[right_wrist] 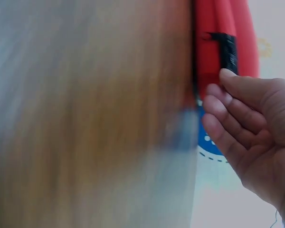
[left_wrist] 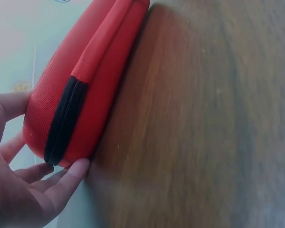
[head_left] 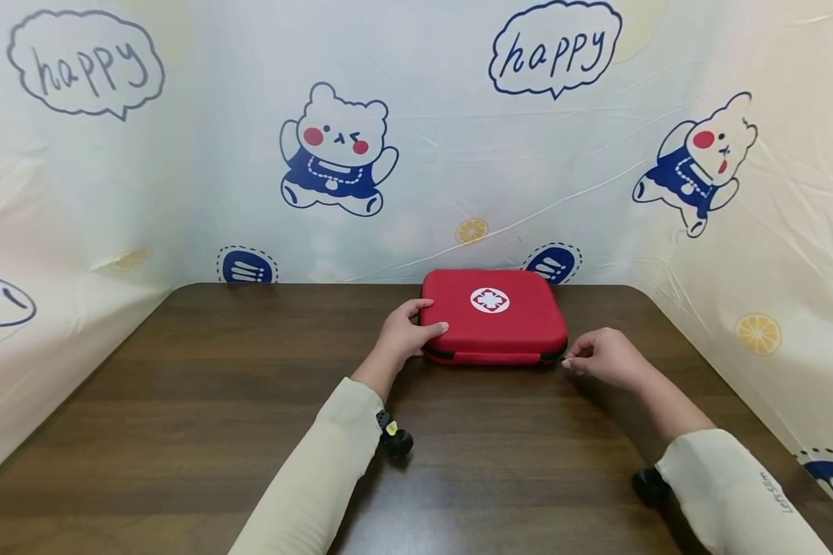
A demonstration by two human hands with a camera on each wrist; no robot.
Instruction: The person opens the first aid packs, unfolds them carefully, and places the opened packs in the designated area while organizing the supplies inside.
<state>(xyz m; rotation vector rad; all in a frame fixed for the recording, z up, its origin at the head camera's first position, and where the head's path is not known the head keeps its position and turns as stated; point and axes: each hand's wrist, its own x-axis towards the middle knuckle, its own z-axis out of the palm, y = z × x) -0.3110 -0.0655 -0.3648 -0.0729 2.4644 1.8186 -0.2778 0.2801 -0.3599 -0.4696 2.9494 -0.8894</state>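
Observation:
A red first-aid case (head_left: 493, 324) with a white round emblem lies flat near the table's far edge. My left hand (head_left: 404, 331) grips its left end, thumb on the lid and fingers along the side. In the left wrist view that hand (left_wrist: 33, 185) holds the case (left_wrist: 85, 95) around the end by its black zipper (left_wrist: 66, 121). At the front right corner, my right hand (head_left: 607, 358) has thumb and forefinger together. In the right wrist view this hand (right_wrist: 256, 123) pinches at the black zipper (right_wrist: 229, 54); the zipper pull itself is mostly hidden by the fingertips.
The brown wooden table (head_left: 250, 424) spreads out in front of the case. Behind and beside it hangs a pale curtain (head_left: 444, 154) printed with cartoon bears, close to the table's far edge. Black cameras (head_left: 396, 439) sit on both wrists.

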